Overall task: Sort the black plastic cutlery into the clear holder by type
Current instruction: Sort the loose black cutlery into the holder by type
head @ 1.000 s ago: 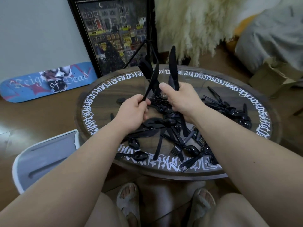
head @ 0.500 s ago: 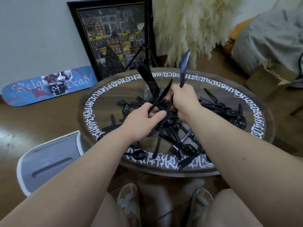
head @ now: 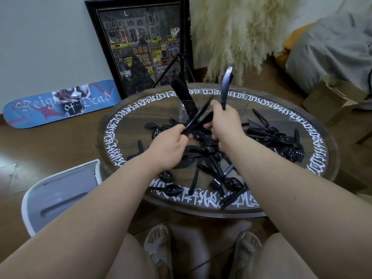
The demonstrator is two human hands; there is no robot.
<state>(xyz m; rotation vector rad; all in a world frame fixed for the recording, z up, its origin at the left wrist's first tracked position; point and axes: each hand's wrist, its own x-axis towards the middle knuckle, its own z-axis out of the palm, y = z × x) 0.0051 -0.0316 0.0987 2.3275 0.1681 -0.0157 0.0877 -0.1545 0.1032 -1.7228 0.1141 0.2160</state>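
Note:
Black plastic forks, spoons and knives lie in a heap [head: 213, 160] across the middle of the round table [head: 128, 125]. More spoons [head: 277, 135] lie in a bunch at the right. My right hand [head: 226, 122] grips upright black knives [head: 226, 85]. My left hand [head: 171, 149] pinches a black knife [head: 198, 117] by its handle, its blade slanting up toward my right hand. The clear holder [head: 184, 115] stands behind my hands at the far side of the table, with several black knives [head: 181, 91] leaning in its left part.
The table has a dark top with a ring of white lettering. A white and grey chair [head: 60, 192] stands at the left. A framed picture [head: 141, 45], a tripod [head: 182, 63], a skateboard deck [head: 60, 103] and a cardboard box [head: 332, 99] lie beyond the table.
My left hand has drawn back toward me and carried its knife up beside my right hand. My right hand's knives tilted slightly rightward. The view has shifted down a little.

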